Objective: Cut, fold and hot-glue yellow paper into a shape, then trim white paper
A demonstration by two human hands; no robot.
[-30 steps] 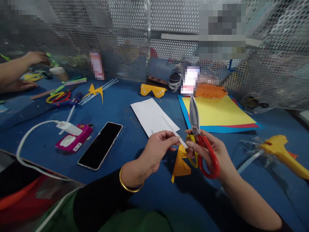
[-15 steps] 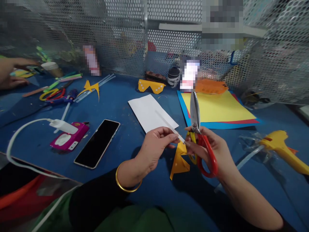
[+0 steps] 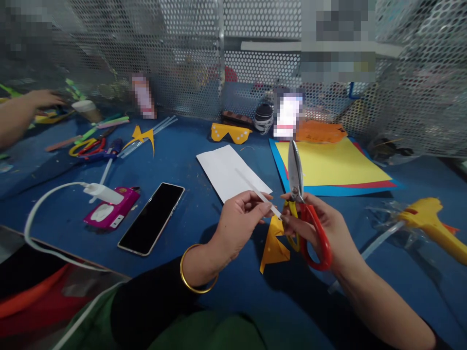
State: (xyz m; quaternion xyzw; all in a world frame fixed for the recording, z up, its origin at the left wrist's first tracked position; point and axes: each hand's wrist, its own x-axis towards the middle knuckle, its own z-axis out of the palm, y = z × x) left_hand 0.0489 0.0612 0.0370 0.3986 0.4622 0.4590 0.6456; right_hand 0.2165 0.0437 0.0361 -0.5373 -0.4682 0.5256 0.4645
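A narrow white paper strip (image 3: 258,193) is pinched by my left hand (image 3: 239,218) between thumb and fingers, and its near end reaches the fingertips of my right hand (image 3: 324,221). Scissors (image 3: 296,167) with red and yellow handles hang on my right hand, blades closed and pointing up. Under the strip's near end lies a folded yellow-orange paper piece (image 3: 274,250). A white sheet of paper (image 3: 231,170) rests just beyond my left hand. Behind it is a yellow paper mask shape (image 3: 230,132) with white dots.
Coloured sheets (image 3: 332,165) are stacked at the right, near a yellow glue gun (image 3: 426,221). A black phone (image 3: 152,218) and a magenta power adapter (image 3: 112,209) with a white cable lie left. Another person's hand (image 3: 45,98) is at far left. Perforated metal panels (image 3: 175,63) close the back.
The whole view has shifted slightly, so things appear a little further right and lower. Both hands keep the same hold; the other person's hand at far left has changed pose.
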